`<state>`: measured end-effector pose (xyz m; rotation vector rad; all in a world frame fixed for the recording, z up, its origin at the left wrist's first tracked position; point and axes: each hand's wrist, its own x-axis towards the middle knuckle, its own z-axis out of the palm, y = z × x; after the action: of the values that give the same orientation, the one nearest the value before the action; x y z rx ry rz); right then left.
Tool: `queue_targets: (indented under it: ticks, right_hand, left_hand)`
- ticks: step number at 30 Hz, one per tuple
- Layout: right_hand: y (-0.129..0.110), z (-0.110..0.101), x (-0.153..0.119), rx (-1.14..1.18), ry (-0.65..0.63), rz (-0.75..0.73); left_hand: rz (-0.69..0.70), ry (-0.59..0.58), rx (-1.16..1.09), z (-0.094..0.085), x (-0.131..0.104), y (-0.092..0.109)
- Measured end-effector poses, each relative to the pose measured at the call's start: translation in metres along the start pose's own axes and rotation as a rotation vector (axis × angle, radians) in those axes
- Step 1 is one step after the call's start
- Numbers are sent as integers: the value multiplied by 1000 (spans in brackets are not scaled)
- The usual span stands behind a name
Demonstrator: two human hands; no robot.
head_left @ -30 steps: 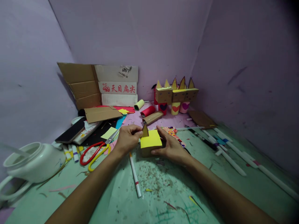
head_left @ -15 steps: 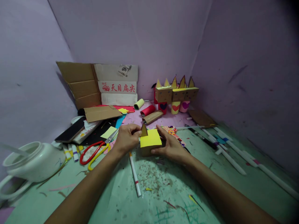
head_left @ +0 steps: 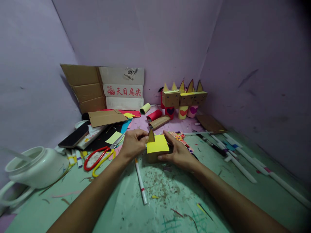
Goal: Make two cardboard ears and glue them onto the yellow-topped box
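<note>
A small cardboard box with yellow paper on its top sits in front of me on the table. My right hand grips it from the right side, thumb at the near face and fingers behind. At the box's left edge stands a brown pointed cardboard triangle. The fingertips of my left hand are pinched on the triangle's left side, its lower end against the yellow top. Just below lies a white marker with an orange tip.
Scissors with red and yellow handles lie left, near a white teapot-like pot. Behind stand finished-looking cardboard figures, paper tubes and an opened carton. White marker-like sticks lie along the right; paper scraps dot the green tabletop.
The whole scene sits slightly further right in the picture. Both hands, the box and the triangle keep practically the same pose.
</note>
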<state>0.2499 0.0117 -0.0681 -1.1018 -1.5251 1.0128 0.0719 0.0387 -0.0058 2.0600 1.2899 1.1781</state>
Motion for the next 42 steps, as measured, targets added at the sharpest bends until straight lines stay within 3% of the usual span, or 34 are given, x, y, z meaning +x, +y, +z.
queue_targets:
  ticks: [11, 23, 31, 38, 42]
  right_hand:
    - [-5, 0, -2, 16, 4, 2]
    - [-6, 0, -1, 0, -13, 53]
    - [-4, 0, -1, -21, -6, -7]
    - [-6, -2, -3, -54, -14, -4]
    - [-10, -2, -5, -43, -73, -11]
  left_hand:
    - [-81, -33, -76, -6, -1, -1]
    - [85, 46, 31, -7, -1, -4]
    - [-15, 121, -4, -6, -2, -6]
    - [-89, 133, -161, -3, -1, -11]
    - [-208, 195, -300, -4, 0, -13]
